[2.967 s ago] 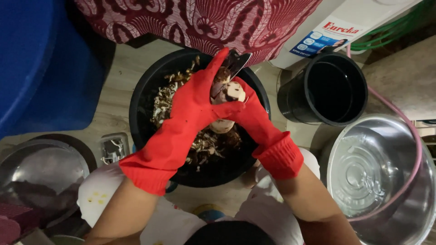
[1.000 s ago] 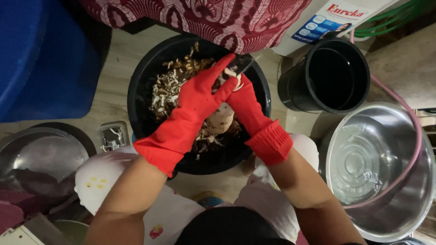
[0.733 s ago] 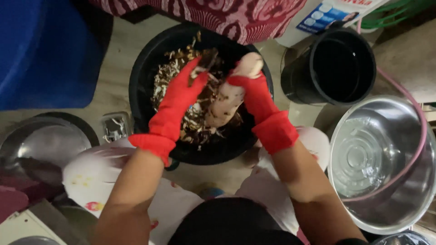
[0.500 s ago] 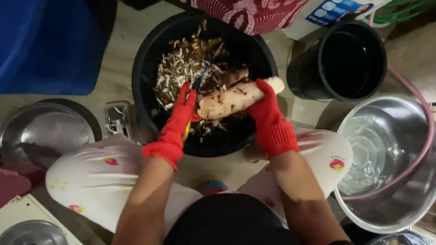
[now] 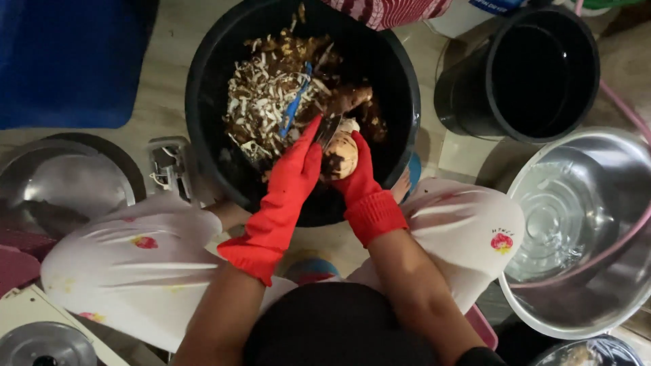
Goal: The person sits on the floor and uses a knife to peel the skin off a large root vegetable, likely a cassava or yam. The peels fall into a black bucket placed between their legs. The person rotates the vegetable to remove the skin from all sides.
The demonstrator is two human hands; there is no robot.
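Red rubber gloves cover both hands over the black tub [image 5: 407, 108] at the upper middle of the frame. The right hand [image 5: 358, 177] is curled tight round a pale, partly peeled root [image 5: 341, 154] held above the tub's near rim; the left hand [image 5: 298, 169] is closed on a knife [image 5: 328, 129] whose blade lies against the root's top. As I judge it, the blade could skid off the wet root toward the right glove's fingers, or the root could drop into the heap of peelings [image 5: 271, 102]. Pale wooden flooring shows at upper left, crowded by a blue container [image 5: 68, 61], a black bucket [image 5: 475, 102] at upper right, and a steel basin [image 5: 610, 298] at right.
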